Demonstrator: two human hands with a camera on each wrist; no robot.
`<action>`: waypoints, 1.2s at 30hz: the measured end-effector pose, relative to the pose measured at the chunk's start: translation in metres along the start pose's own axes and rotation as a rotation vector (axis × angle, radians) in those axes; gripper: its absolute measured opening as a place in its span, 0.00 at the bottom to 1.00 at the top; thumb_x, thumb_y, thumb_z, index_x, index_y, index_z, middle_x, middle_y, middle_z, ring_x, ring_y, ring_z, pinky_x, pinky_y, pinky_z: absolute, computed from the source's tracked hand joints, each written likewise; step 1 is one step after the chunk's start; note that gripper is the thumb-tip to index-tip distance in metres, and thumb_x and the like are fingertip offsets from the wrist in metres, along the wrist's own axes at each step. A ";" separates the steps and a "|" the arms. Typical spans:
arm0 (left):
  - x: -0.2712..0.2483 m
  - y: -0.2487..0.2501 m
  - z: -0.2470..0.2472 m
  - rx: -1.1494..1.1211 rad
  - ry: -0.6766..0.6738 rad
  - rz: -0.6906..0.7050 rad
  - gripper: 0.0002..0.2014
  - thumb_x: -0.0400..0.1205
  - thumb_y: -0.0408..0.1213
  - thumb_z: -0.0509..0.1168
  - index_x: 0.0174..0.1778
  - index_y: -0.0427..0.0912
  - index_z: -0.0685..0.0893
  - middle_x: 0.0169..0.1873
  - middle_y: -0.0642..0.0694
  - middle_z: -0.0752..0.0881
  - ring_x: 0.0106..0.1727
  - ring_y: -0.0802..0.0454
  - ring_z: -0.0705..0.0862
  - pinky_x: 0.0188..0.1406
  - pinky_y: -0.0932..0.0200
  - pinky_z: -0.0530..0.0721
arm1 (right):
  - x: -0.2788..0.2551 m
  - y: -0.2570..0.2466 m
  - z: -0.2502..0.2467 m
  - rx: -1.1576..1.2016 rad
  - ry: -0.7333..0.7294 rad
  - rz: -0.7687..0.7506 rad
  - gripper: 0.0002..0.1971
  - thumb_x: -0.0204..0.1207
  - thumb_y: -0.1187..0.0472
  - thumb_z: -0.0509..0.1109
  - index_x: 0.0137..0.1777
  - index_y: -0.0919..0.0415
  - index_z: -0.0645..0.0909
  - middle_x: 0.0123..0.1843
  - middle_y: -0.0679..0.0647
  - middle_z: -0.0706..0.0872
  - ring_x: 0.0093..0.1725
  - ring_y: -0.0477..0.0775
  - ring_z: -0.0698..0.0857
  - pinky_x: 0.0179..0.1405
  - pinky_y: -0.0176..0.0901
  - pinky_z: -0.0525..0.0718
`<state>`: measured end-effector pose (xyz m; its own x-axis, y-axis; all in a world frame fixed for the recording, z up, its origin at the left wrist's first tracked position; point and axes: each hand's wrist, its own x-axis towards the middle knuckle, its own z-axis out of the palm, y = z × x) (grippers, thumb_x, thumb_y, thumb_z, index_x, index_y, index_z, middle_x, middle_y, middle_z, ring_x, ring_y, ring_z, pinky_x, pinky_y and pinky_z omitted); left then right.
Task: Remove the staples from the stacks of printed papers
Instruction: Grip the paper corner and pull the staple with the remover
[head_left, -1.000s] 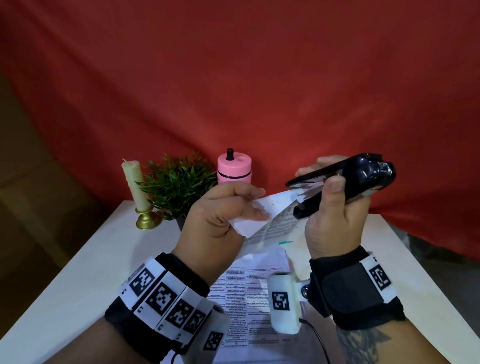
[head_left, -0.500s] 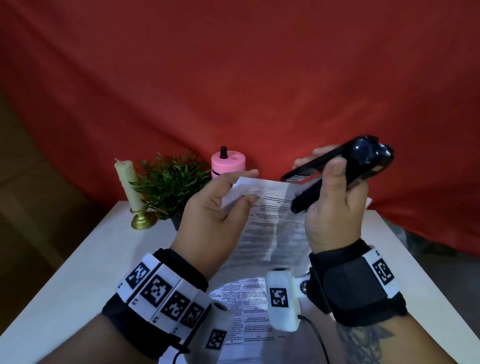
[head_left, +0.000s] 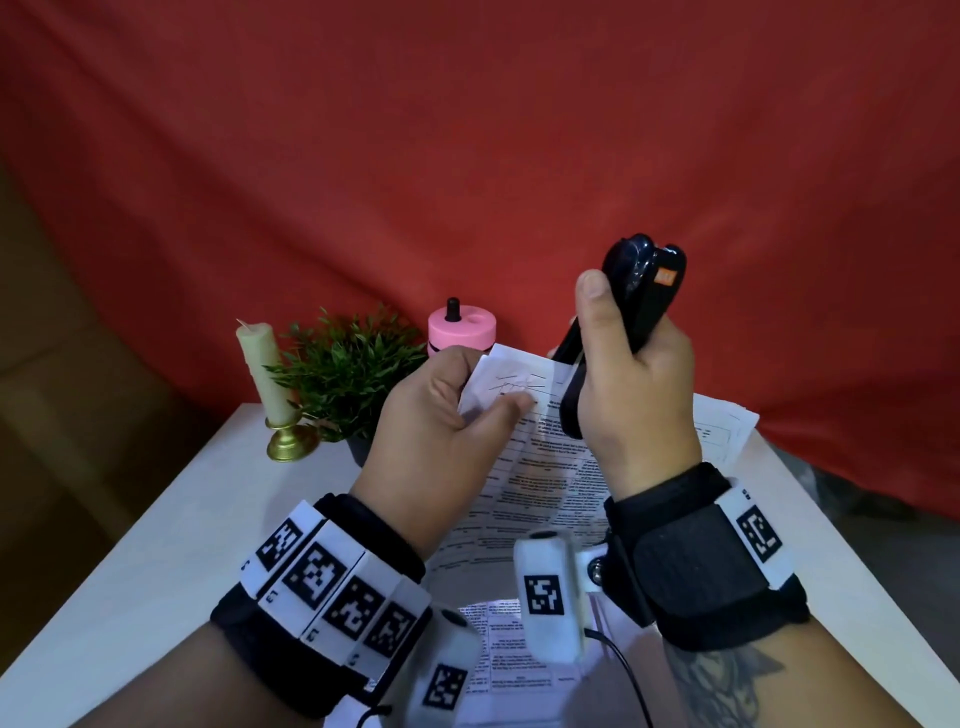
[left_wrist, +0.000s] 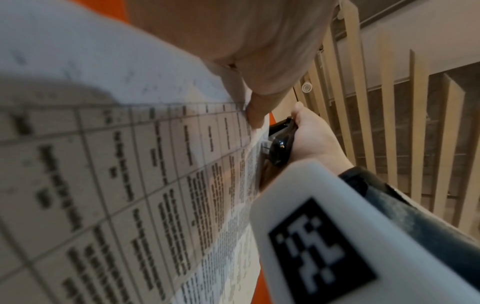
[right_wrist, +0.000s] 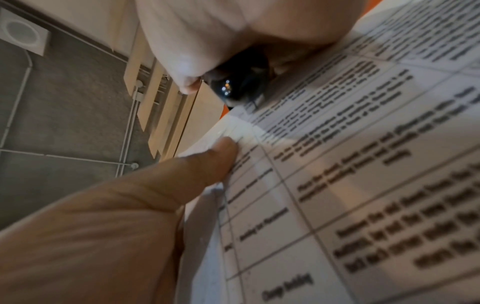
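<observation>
My left hand (head_left: 441, 410) pinches the top corner of a stapled stack of printed papers (head_left: 530, 467), held up off the white table (head_left: 156, 545). The corner sheet is folded back over my thumb. My right hand (head_left: 631, 395) grips a black stapler (head_left: 628, 312), now standing nearly upright, its lower tip at the stack's top edge just right of my left thumb. In the left wrist view the stapler (left_wrist: 279, 144) touches the paper's edge (left_wrist: 255, 152). In the right wrist view my left thumb (right_wrist: 207, 162) presses the printed papers (right_wrist: 350, 185) below the stapler's black tip (right_wrist: 239, 86). The staple itself is hidden.
More printed sheets lie flat on the table under my wrists (head_left: 509, 654) and at the back right (head_left: 722, 431). At the back left stand a cream candle in a brass holder (head_left: 265, 379), a small green plant (head_left: 353, 374) and a pink round container (head_left: 461, 330). A red cloth hangs behind.
My right hand has swung the stapler from nearly level to nearly upright, bringing its tip down onto the stack's top corner. My left hand has folded the corner sheet back and holds it.
</observation>
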<state>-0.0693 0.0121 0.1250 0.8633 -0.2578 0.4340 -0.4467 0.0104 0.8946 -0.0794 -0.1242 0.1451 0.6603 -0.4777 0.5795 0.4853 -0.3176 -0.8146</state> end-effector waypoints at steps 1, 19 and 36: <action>0.000 -0.001 0.000 -0.008 -0.001 -0.001 0.04 0.79 0.31 0.71 0.44 0.44 0.84 0.36 0.42 0.91 0.40 0.39 0.88 0.40 0.39 0.88 | 0.000 0.001 0.000 0.001 0.007 -0.007 0.22 0.74 0.36 0.65 0.26 0.49 0.69 0.20 0.39 0.72 0.24 0.38 0.72 0.26 0.28 0.70; 0.010 -0.020 -0.009 0.006 -0.179 -0.101 0.12 0.82 0.27 0.66 0.57 0.44 0.87 0.50 0.54 0.92 0.53 0.60 0.89 0.56 0.62 0.86 | 0.009 0.014 -0.004 0.322 0.080 0.148 0.18 0.73 0.38 0.68 0.33 0.52 0.82 0.26 0.46 0.85 0.29 0.48 0.84 0.33 0.44 0.83; 0.011 -0.042 -0.018 0.294 -0.053 0.573 0.22 0.62 0.05 0.71 0.38 0.37 0.92 0.50 0.49 0.87 0.55 0.61 0.86 0.55 0.66 0.82 | -0.016 0.016 -0.015 0.246 0.091 -0.171 0.21 0.71 0.29 0.67 0.38 0.47 0.82 0.25 0.50 0.85 0.21 0.51 0.83 0.18 0.43 0.80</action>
<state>-0.0367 0.0264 0.0943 0.4594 -0.3374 0.8217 -0.8856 -0.1028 0.4529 -0.0909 -0.1341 0.1224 0.5086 -0.5088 0.6945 0.7164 -0.1972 -0.6692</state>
